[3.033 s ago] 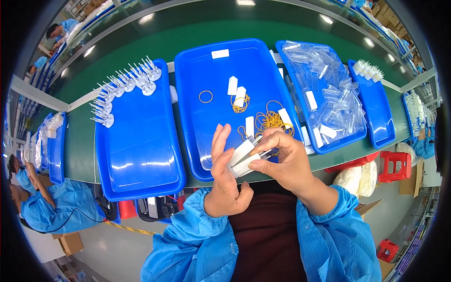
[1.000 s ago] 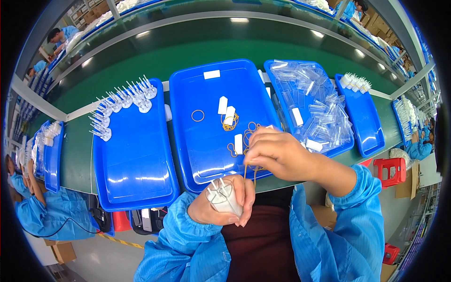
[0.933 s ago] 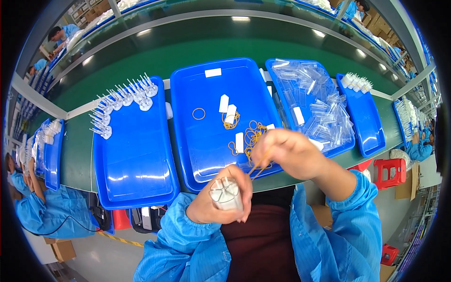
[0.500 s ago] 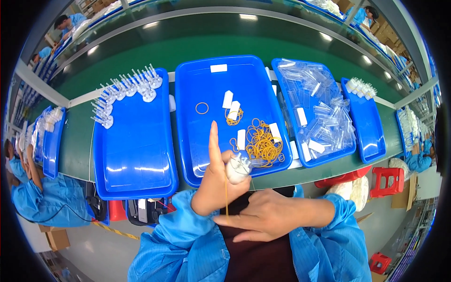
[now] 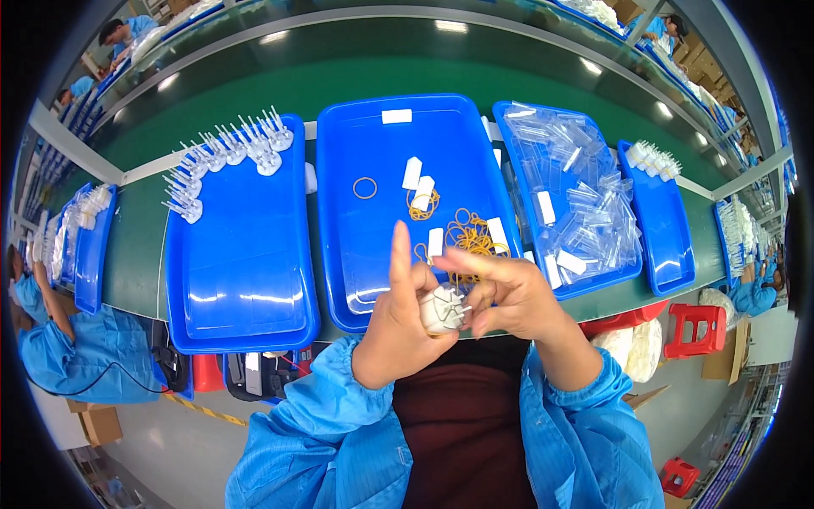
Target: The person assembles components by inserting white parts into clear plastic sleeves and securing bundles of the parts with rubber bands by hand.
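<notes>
My left hand point(image 5: 394, 327) is closed around a white cylindrical bundle point(image 5: 439, 312) with thin prongs at its right end, its index finger pointing up. Beside the prongs is my right hand point(image 5: 517, 297), its fingers apart and its index finger stretched over the bundle. Whether its fingertips touch the prongs, or hold a band, I cannot tell. Behind both hands, a blue tray point(image 5: 360, 233) contains a pile of yellow rubber bands point(image 5: 468, 233), a lone band point(image 5: 365, 188) and several white tags point(image 5: 412, 173). My right hand partly hides the pile.
On the left, a blue tray point(image 5: 242, 254) carries white pronged parts point(image 5: 225, 151) along its far edge. Clear plastic pieces point(image 5: 598, 212) fill a tray on the right, next to a narrower tray point(image 5: 664, 229) with white bundles point(image 5: 655, 159). A red stool point(image 5: 695, 331) and co-workers point(image 5: 85, 352) are farther out.
My right hand has risen from below the bundle, where its index finger pulled a yellow band down, to the bundle's right side. The bundle's pronged end has turned rightward.
</notes>
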`<state>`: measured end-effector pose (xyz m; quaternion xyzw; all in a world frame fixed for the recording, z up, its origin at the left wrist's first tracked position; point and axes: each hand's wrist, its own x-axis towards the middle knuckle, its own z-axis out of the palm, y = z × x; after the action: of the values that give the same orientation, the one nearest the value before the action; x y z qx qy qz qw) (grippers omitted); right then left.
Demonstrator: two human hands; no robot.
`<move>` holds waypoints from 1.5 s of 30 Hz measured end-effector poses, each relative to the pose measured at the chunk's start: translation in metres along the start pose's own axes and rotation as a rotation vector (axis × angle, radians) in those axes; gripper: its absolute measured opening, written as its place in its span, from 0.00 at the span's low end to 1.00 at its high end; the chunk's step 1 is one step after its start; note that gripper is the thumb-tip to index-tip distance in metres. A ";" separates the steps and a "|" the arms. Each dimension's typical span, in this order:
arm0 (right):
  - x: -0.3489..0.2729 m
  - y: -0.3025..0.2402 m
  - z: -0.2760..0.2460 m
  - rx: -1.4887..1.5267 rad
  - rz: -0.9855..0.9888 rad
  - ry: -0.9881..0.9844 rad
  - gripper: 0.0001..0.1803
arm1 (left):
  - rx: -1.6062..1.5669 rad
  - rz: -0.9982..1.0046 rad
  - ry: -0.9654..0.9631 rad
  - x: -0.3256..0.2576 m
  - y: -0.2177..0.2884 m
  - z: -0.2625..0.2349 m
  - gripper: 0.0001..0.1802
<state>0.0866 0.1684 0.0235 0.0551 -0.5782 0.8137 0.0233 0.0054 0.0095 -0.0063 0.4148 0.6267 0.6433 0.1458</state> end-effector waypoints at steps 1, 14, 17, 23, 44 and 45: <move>0.004 -0.011 0.004 -0.341 0.031 -0.014 0.33 | 0.131 0.004 -0.040 -0.001 -0.002 0.000 0.62; 0.006 0.005 0.008 -0.547 0.129 0.170 0.14 | -0.173 -0.247 -0.197 0.010 0.003 -0.006 0.57; 0.005 0.001 -0.001 -0.211 0.110 0.115 0.15 | -0.058 -0.181 -0.277 0.015 0.005 -0.012 0.55; 0.004 -0.009 -0.016 -0.244 0.186 0.002 0.20 | -0.080 -0.177 -0.299 0.015 0.001 -0.009 0.55; 0.006 -0.026 -0.018 -0.541 0.171 -0.089 0.15 | 0.184 -0.021 -0.369 0.013 0.005 -0.006 0.59; 0.006 -0.027 -0.017 -0.542 0.171 -0.089 0.15 | 0.194 -0.028 -0.382 0.013 0.006 -0.006 0.59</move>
<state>0.0826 0.1935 0.0436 0.0339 -0.7776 0.6252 -0.0569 -0.0047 0.0137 0.0049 0.5326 0.6523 0.4878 0.2302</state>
